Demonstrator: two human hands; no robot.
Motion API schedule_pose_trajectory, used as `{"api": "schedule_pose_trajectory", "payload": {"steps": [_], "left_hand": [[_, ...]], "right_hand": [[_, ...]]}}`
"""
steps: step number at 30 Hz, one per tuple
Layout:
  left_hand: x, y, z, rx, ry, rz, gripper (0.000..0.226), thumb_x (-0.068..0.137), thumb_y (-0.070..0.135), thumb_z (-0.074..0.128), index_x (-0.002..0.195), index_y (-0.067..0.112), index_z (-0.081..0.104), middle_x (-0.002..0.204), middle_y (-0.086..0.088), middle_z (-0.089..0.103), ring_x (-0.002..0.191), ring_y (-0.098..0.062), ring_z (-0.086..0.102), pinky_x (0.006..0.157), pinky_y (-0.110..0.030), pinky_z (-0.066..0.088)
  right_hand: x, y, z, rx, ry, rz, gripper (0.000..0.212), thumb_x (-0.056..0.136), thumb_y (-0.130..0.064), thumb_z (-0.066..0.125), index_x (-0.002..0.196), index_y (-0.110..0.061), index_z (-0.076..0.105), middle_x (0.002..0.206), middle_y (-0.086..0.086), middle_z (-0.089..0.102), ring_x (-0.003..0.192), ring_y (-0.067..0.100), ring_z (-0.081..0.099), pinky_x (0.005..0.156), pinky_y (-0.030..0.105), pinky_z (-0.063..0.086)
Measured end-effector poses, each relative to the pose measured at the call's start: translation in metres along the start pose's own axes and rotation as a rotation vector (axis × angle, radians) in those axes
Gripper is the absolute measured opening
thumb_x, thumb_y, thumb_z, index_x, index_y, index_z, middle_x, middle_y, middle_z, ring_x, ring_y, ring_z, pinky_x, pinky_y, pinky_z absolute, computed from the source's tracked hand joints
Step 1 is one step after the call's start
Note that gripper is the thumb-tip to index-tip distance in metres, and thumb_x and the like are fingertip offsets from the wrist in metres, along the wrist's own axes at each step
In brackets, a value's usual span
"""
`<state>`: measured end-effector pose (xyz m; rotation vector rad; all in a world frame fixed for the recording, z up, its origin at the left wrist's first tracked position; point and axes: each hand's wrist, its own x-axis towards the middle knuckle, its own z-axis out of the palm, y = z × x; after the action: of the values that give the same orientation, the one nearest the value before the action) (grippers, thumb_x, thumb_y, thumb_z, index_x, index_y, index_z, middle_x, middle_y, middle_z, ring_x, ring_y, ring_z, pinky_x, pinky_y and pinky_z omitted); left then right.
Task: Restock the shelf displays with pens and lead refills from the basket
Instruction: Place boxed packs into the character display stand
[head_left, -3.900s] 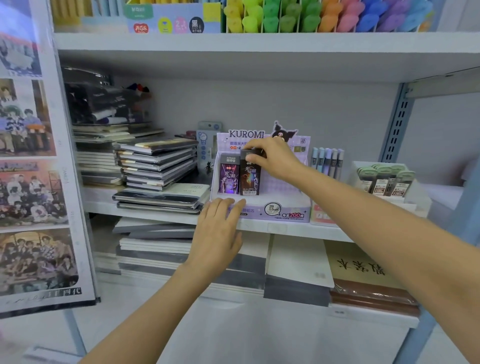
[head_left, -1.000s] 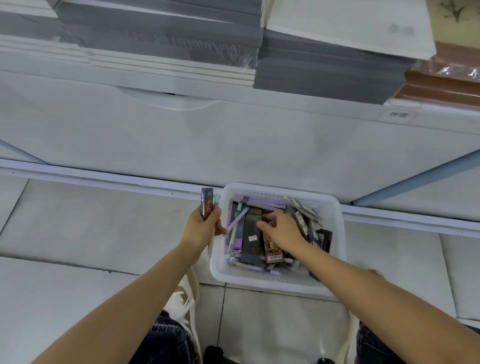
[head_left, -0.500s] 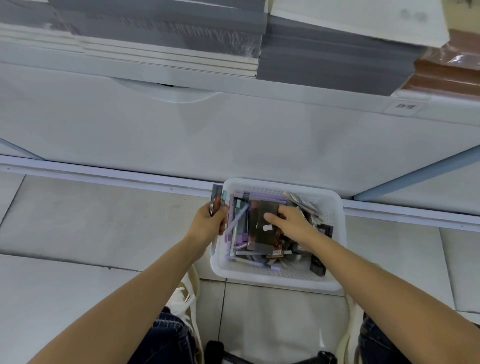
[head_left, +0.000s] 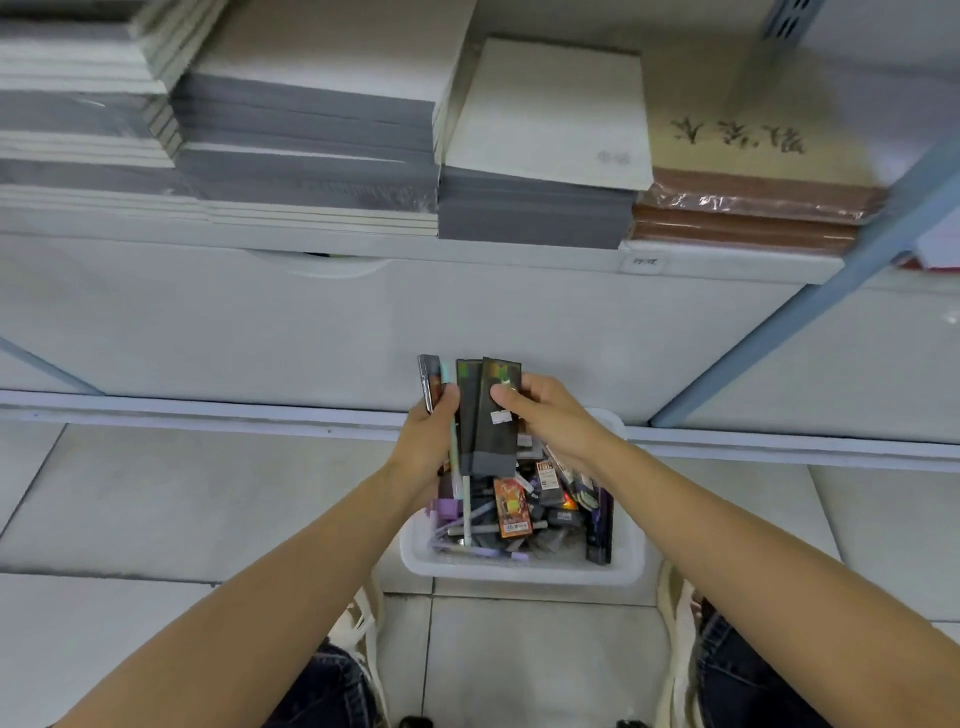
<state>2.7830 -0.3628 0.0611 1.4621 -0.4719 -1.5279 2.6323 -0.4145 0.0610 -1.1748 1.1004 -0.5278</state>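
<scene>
A white basket (head_left: 524, 567) sits on the tiled floor, holding several pens and dark lead refill packs, among them an orange pack (head_left: 511, 506). Above it my right hand (head_left: 553, 418) pinches two dark refill packs (head_left: 491, 415) by their upper part. My left hand (head_left: 434, 431) grips another dark pack (head_left: 430, 382) together with a pale green pen (head_left: 456, 452). Both hands meet just over the basket's far rim, their packs side by side and upright.
Stacks of grey and white notebooks (head_left: 311, 135) and brown wrapped books (head_left: 748, 208) lie on the low shelf above a white panel (head_left: 363, 332). A blue shelf post (head_left: 810, 306) slants at the right. My knees flank the basket.
My right hand has lifted two dark packs out of the basket and brought them up beside the items in my left hand. The view has tilted up a little.
</scene>
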Motion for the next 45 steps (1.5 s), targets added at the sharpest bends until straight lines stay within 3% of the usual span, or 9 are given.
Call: {"api": "schedule_pose_trajectory", "payload": {"steps": [11,18,22,27,32,36,39,42,45], "left_hand": [[-0.057,0.067,0.014,-0.113,-0.103,0.141,0.028,0.095,0.033,0.056,0.1,0.009,0.069,0.095,-0.012,0.075,0.078,-0.022,0.073,0.058,-0.031,0.057],[-0.098,0.108,0.026,-0.077,-0.171,0.229,0.016,0.091,0.02,0.063,0.102,0.008,0.068,0.091,-0.011,0.075,0.076,-0.023,0.073,0.06,-0.033,0.059],[-0.119,0.136,0.03,-0.041,-0.127,0.312,0.017,0.09,0.017,0.065,0.104,0.007,0.066,0.089,-0.009,0.075,0.076,-0.023,0.073,0.063,-0.033,0.059],[-0.146,0.182,0.031,-0.103,-0.077,0.375,0.019,0.091,0.018,0.064,0.105,0.006,0.065,0.09,-0.009,0.074,0.072,-0.021,0.071,0.06,-0.031,0.057],[-0.169,0.214,0.03,-0.123,-0.065,0.399,0.026,0.091,0.021,0.065,0.113,0.007,0.063,0.094,-0.01,0.071,0.073,-0.022,0.068,0.057,-0.029,0.057],[-0.182,0.221,0.033,-0.159,-0.131,0.421,0.03,0.092,0.024,0.063,0.116,0.006,0.063,0.105,-0.014,0.07,0.082,-0.024,0.069,0.062,-0.034,0.059],[-0.187,0.223,0.035,-0.136,-0.09,0.477,0.028,0.092,0.021,0.063,0.115,0.004,0.061,0.102,-0.015,0.07,0.082,-0.026,0.068,0.072,-0.039,0.058],[-0.191,0.231,0.035,-0.123,-0.033,0.528,0.02,0.092,0.022,0.065,0.104,0.006,0.063,0.08,-0.007,0.072,0.069,-0.02,0.069,0.065,-0.036,0.06],[-0.194,0.244,0.033,-0.075,-0.032,0.574,0.02,0.091,0.025,0.065,0.101,0.008,0.066,0.088,-0.009,0.071,0.079,-0.024,0.068,0.085,-0.047,0.056]], "right_hand": [[-0.037,-0.092,0.014,0.001,0.017,-0.204,0.029,0.096,-0.016,0.057,0.121,-0.001,0.062,0.116,0.019,0.067,0.095,0.023,0.066,0.079,0.033,0.057],[-0.071,-0.147,0.012,-0.055,0.161,-0.455,0.047,0.085,-0.012,0.071,0.13,-0.013,0.054,0.083,0.007,0.06,0.083,0.019,0.062,0.07,0.02,0.053],[-0.097,-0.177,0.015,-0.16,0.138,-0.59,0.038,0.091,-0.015,0.065,0.128,-0.015,0.054,0.117,0.012,0.063,0.101,0.026,0.064,0.088,0.034,0.056],[-0.128,-0.21,0.008,-0.298,0.003,-0.78,0.042,0.095,0.006,0.037,0.126,-0.012,0.059,0.15,-0.004,0.036,0.119,0.01,0.056,0.089,0.018,0.049],[-0.141,-0.228,0.005,-0.497,-0.109,-0.956,0.04,0.083,0.003,0.07,0.12,-0.01,0.066,0.148,-0.002,0.041,0.129,0.007,0.047,0.101,0.026,0.046],[-0.144,-0.241,0.009,-0.444,0.144,-1.139,0.028,0.082,-0.016,0.075,0.11,-0.016,0.073,0.12,-0.002,0.065,0.114,0.008,0.058,0.09,0.025,0.049],[-0.149,-0.261,0.01,-0.28,0.264,-1.182,0.017,0.088,-0.017,0.069,0.103,-0.024,0.073,0.093,-0.002,0.072,0.085,0.022,0.065,0.076,0.039,0.051],[-0.153,-0.285,0.008,-0.212,0.343,-1.185,0.01,0.094,-0.02,0.062,0.096,-0.027,0.068,0.075,-0.007,0.067,0.058,0.012,0.059,0.054,0.026,0.048],[-0.15,-0.306,0.007,-0.239,0.343,-1.132,0.006,0.096,-0.019,0.058,0.096,-0.017,0.064,0.073,-0.005,0.065,0.05,0.009,0.057,0.047,0.019,0.045]]}}
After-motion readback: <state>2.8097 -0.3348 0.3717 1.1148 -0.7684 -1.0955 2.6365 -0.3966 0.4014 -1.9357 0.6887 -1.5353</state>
